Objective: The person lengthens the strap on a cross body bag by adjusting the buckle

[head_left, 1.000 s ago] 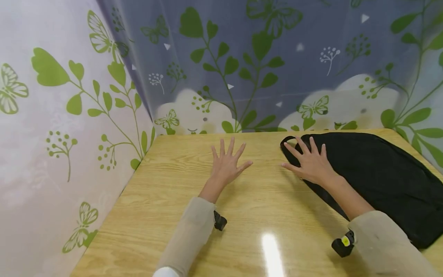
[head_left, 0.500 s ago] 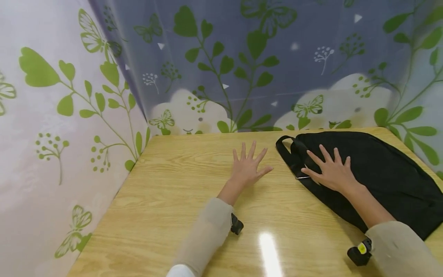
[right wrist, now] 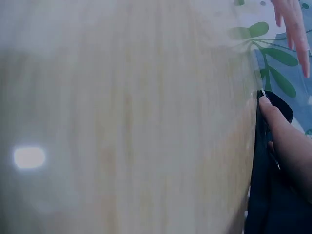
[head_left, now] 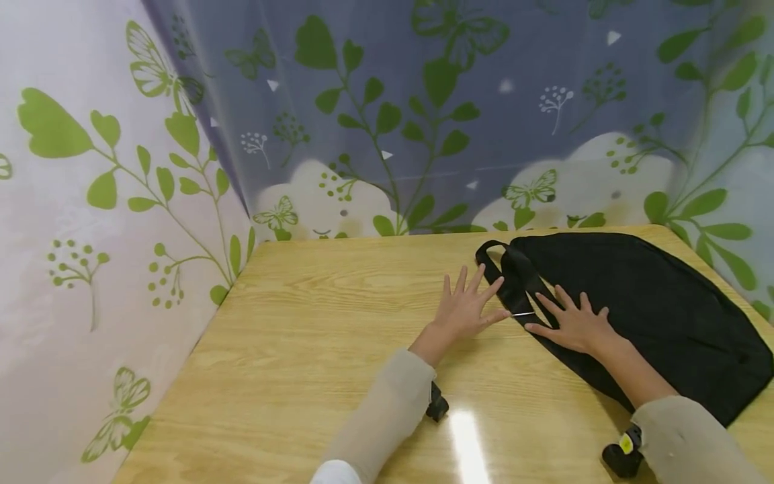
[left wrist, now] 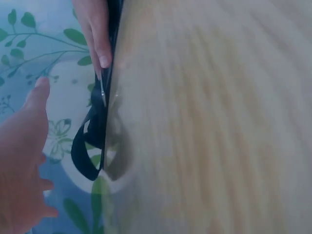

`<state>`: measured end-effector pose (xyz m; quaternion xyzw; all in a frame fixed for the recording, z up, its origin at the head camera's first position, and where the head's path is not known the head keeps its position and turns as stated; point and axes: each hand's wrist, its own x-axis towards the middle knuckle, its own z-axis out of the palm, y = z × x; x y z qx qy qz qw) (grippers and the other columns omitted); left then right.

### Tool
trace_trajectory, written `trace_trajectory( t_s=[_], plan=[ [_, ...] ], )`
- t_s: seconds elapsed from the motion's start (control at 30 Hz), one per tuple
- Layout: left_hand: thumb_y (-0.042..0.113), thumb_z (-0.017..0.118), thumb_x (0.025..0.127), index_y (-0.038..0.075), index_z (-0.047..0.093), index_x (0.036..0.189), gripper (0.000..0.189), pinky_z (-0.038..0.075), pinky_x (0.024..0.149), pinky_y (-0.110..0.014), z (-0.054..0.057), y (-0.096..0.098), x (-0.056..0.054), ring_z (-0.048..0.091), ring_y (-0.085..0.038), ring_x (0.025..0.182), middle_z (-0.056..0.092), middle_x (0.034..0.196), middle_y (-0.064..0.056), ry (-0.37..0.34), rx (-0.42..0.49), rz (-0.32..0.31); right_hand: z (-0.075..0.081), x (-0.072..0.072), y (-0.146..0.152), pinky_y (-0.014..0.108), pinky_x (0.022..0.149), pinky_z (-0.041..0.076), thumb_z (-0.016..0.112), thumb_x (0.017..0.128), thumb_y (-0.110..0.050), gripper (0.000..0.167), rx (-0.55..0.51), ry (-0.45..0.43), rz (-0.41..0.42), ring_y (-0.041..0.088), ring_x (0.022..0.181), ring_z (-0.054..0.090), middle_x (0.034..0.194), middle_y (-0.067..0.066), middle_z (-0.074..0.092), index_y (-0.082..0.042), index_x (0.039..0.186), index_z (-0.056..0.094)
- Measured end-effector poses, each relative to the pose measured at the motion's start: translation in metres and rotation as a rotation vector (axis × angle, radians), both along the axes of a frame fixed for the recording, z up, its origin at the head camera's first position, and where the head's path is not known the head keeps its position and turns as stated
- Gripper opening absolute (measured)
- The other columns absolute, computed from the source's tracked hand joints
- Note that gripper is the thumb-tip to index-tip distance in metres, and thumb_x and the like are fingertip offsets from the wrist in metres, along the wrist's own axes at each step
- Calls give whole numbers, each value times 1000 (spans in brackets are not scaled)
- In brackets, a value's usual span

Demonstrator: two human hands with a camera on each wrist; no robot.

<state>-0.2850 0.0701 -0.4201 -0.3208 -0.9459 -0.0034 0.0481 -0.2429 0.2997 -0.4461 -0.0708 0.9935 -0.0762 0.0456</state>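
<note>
A black fabric bag lies flat on the right side of the wooden table, its strap looped at the upper left end with a thin metal piece on it. My right hand, fingers spread, is over the bag's left edge; in the right wrist view the thumb lies close against the black cloth, though contact is hard to tell. Left of the strap, my left hand reaches out with spread fingers. It holds nothing, and its thumb tip is close to the metal piece.
The pale wood table runs up to a blue patterned curtain at the back. A white leaf-patterned curtain borders the left side. A small black camera sits at the right wrist.
My left hand has moved right across the table, up to the bag's strap. The right hand shifted right, then lowered toward the bag. The bag's shape looks the same.
</note>
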Motion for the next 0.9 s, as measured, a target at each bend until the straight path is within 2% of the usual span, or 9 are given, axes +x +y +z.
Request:
trace_trajectory(
  t_s=[0.13, 0.33, 0.53, 0.6, 0.73, 0.8, 0.9],
  plan=[
    [68, 26, 87, 35, 12, 147, 70, 9, 104, -53, -4, 2, 0, 4, -31, 136, 5, 152, -5, -1, -21, -13, 1, 3, -6, 76, 83, 14, 38, 82, -71, 88, 34, 30, 64, 62, 120, 14, 143, 28, 17, -8, 143, 30],
    [65, 25, 89, 33, 11, 148, 68, 9, 106, -48, -8, 6, -5, 4, -29, 137, 6, 152, -4, 37, -42, -79, 4, 7, -20, 71, 88, 18, 42, 81, -70, 85, 34, 65, 198, 54, 124, 19, 145, 21, 23, -11, 141, 38],
    [59, 26, 92, 31, 12, 147, 64, 6, 107, -43, -13, 10, -18, 4, -21, 137, 9, 152, 1, 97, -121, -100, 7, 7, -32, 66, 94, 19, 45, 81, -68, 83, -10, 68, 348, 46, 128, 21, 146, 16, 25, -9, 139, 41],
    [58, 25, 93, 32, 12, 147, 61, 5, 107, -43, -17, 11, -24, 4, -20, 137, 9, 152, 3, 92, -145, -93, 8, 6, -36, 65, 95, 19, 48, 82, -66, 82, -32, 65, 382, 45, 129, 21, 145, 17, 27, -8, 139, 41],
    [56, 18, 95, 34, 15, 147, 56, 2, 107, -42, -32, 10, -33, 2, -17, 137, 9, 151, 8, 30, -164, -55, 10, 7, -40, 65, 94, 19, 51, 81, -64, 80, -85, 46, 403, 45, 128, 22, 145, 18, 25, -9, 139, 42],
    [56, 15, 94, 36, 15, 146, 56, 1, 108, -39, -38, 8, -36, 2, -16, 137, 9, 151, 10, -3, -160, -33, 12, 9, -40, 66, 93, 18, 53, 80, -65, 81, -110, 22, 387, 46, 128, 21, 146, 20, 23, -10, 139, 41],
    [57, 14, 94, 37, 16, 146, 56, 2, 108, -36, -43, 5, -37, 5, -15, 137, 10, 151, 11, -12, -146, -18, 16, 17, -37, 68, 91, 20, 56, 76, -66, 84, -129, -22, 341, 48, 127, 22, 146, 21, 21, -11, 139, 42]
  ],
)
